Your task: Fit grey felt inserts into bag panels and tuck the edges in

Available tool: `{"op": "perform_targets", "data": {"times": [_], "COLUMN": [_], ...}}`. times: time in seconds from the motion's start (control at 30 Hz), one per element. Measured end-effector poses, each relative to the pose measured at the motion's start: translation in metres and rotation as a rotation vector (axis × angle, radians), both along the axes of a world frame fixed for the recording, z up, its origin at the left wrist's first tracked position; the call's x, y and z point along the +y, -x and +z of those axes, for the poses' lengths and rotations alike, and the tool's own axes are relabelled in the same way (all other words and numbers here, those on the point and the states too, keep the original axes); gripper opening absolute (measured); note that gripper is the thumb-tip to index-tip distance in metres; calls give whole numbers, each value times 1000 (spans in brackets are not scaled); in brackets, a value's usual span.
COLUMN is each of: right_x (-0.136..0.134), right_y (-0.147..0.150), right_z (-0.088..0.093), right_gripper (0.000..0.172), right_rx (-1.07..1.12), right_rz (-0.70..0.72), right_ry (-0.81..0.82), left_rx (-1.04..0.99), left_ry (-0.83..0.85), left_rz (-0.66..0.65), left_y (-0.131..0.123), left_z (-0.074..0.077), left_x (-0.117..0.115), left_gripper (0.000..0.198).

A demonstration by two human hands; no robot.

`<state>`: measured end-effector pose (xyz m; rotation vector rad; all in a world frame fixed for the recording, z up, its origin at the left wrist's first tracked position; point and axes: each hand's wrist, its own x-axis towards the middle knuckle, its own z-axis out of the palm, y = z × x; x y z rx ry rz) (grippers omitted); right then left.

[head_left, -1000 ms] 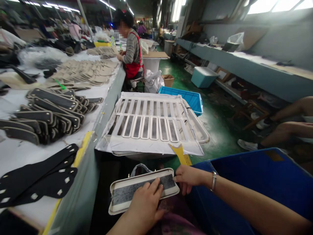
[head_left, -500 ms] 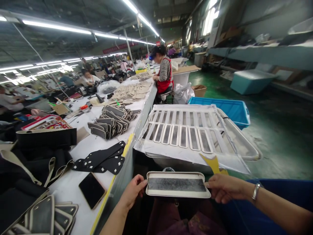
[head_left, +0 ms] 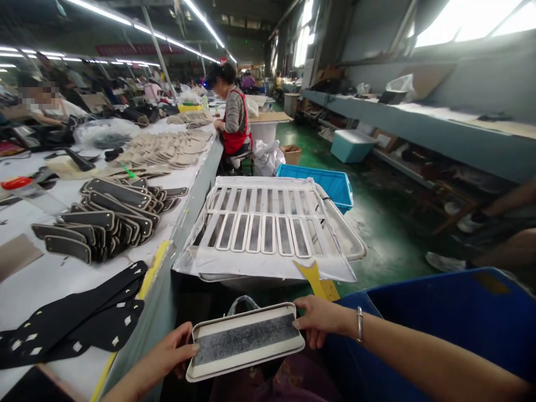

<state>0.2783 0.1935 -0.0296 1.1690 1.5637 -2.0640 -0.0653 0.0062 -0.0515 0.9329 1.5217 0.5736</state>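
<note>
From afar I watch left hand (head_left: 173, 352) and right hand (head_left: 316, 319) pinch one cream-edged grey rectangular panel (head_left: 247, 340)
Level before, now tilted; six white-framed grey strips (head_left: 268, 234) beyond

The slotted rack (head_left: 268, 268) wears a wrinkled, matt covering that looks like cloth or paper. In front of the rack, the long panel (head_left: 247, 340) pairs a smooth border with a rough-looking, mottled strip. Behind the rack stands a smooth plastic crate (head_left: 314, 176); to its left, matt black pieces (head_left: 75, 315) bear shiny, metallic-looking studs (head_left: 115, 340). Right of the rack, the floor (head_left: 391, 223) is glossy.
</note>
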Motion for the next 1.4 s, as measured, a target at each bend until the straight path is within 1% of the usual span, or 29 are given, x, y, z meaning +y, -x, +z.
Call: {"op": "perform_targets", "data": {"times": [0.03, 0.07, 0.1, 0.13, 0.17, 0.2, 0.23, 0.27, 0.3, 0.33, 0.4, 0.47, 0.57, 0.67, 0.77, 0.9, 1.0, 1.07, 1.13, 1.23, 1.3, 1.4], "right_x": [-2, -3, -4, -3, -2, -1, 0, 1, 2, 2, 0, -3, -9, -12, -14, -19, -18, -8, 7, 33, 46, 54], "right_y": [-2, -5, -8, -10, -12, -13, -12, -10, -7, -5, 0, 2, -1, -4, -6, -5, 0, 6, 15, 28, 35, 40], "right_z": [2, 4, 7, 10, 13, 17, 19, 21, 22, 22, 18, 13, 9, 6, 4, 8, 18, 24, 25, 18, 10, 1], "right_gripper": [39, 40, 42, 46, 50, 55, 58, 58, 52, 43, 27, 28, 31, 24, 17, 16, 23, 29, 30, 20, 16, 19], "right_rx": [2, 4, 8, 12, 16, 21, 31, 47, 70, 100, 163, 196, 190, 176, 207, 215, 173, 112, 82, 115, 136, 142], "right_rz": [21, 59, 109, 156, 187, 199, 196, 187, 188, 208, 289, 370, 461, 567, 680, 788, 796, 734, 661, 639, 663, 683], "right_ry": [-29, -55, -105, -201, -349, -531, -714, -870, -981, -1045, -1111, -1172, -1289, -1387, -1454, -1502, -1480, -1371, -1181, -909, -808, -727], "left_rx": [176, 370, 555, 684, 729, 696, 648, 601, 542, 494, 423, 397, 419, 478, 539, 646, 759, 831, 893, 935, 927, 899], "left_ry": [-44, -122, -221, -331, -413, -454, -476, -484, -480, -474, -476, -504, -543, -567, -604, -660, -725, -762, -791, -819, -822, -800], "left_rz": [-68, -125, -168, -207, -269, -369, -438, -492, -558, -606, -670, -691, -724, -793, -857, -951, -1045, -1096, -1128, -1140, -1131, -1091], "left_y": [-3, -9, -20, -34, -50, -68, -86, -102, -115, -125, -135, -135, -132, -133, -137, -138, -138, -138, -139, -142, -144, -141], "left_z": [9, 19, 29, 38, 44, 48, 50, 50, 48, 46, 42, 38, 36, 34, 30, 24, 23, 25, 26, 28, 28, 29], "left_x": [6, 14, 24, 35, 48, 62, 75, 88, 99, 108, 117, 117, 110, 105, 103, 102, 101, 100, 99, 98, 97, 96], "left_gripper": [26, 29, 45, 57, 62, 63, 60, 56, 48, 40, 32, 35, 41, 46, 49, 47, 49, 51, 50, 49, 49, 51]}}
